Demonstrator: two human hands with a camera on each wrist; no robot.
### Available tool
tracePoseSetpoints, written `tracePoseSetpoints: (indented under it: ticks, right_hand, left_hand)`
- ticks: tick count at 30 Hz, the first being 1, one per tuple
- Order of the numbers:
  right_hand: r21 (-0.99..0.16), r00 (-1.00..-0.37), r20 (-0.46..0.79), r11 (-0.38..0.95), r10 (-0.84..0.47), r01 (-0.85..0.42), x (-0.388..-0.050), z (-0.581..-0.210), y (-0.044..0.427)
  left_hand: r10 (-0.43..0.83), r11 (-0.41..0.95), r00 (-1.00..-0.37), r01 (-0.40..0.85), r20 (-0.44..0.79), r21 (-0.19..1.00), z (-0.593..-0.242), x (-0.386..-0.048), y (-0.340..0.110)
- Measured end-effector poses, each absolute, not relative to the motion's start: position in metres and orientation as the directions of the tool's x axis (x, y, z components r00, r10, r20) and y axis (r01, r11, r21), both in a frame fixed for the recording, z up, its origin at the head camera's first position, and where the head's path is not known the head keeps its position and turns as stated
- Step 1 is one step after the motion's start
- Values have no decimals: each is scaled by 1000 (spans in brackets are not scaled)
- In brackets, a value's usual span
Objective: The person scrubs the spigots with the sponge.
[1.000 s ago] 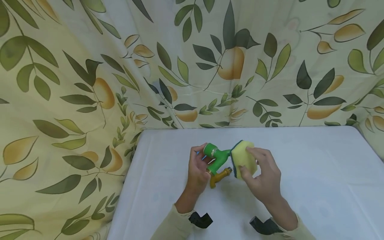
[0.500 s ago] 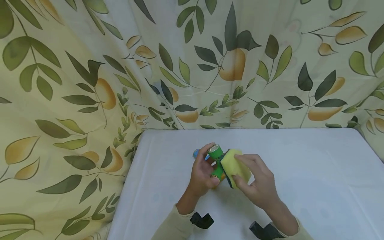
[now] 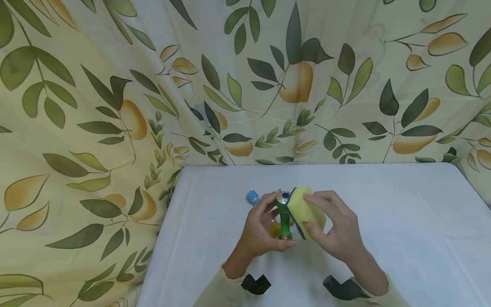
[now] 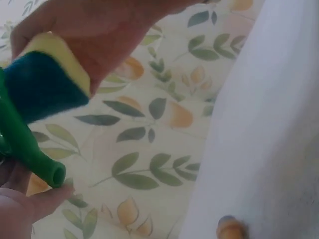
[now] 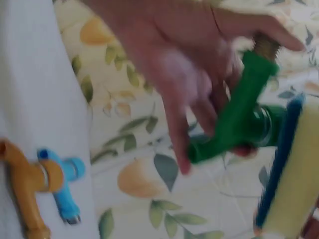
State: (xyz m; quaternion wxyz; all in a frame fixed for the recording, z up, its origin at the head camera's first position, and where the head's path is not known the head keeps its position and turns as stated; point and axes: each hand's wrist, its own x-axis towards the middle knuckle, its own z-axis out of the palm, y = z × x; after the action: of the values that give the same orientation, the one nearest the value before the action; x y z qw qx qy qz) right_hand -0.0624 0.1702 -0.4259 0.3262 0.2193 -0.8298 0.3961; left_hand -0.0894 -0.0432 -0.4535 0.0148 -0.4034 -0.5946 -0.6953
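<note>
My left hand [image 3: 257,232] holds a green plastic tap [image 3: 284,219] over the table, its threaded end [image 5: 266,47] against the thumb. In the right wrist view the tap's body [image 5: 234,112] shows side-on among the fingers. My right hand [image 3: 341,232] pinches a sponge [image 3: 307,209], yellow with a dark blue-green scouring face [image 4: 42,87]. That scouring face lies against the tap's side. On the table behind the left hand is a blue tap [image 3: 252,198]. An orange tap [image 5: 25,186] lies beneath the hands, mostly hidden in the head view.
The white table [image 3: 402,221] extends to both sides of the hands. A leaf-and-fruit patterned curtain [image 3: 299,140] hangs behind its far edge and down the left side. Black camera mounts [image 3: 256,285] sit at both wrists.
My left hand has turned the green tap from tilted to nearly upright. The sponge went left and down onto it, then slightly back right. The blue tap has come into view.
</note>
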Motion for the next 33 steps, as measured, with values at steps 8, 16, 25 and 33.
tracePoseSetpoints:
  ticks: [8,16,25,33]
  right_hand:
    - [-501,-738,652,631,-176,-593,-62,-411,176]
    - [-516,-748,628,604,-215,-607,-64,-406,178]
    - [-482,-739,621,616,-261,-623,-65,-403,180]
    - [-460,-732,623,628,-275,-628,-62,-403,177]
  left_hand:
    - [479,101,-643,716,597,691,-449,-91,-48]
    - [499,208,-600,784,625,585,-448,-90,-49]
    - [564,258,-566,813,602,522,-447,-92,-48]
    - [561,388,-602,797,567,462,-451,-91,-48]
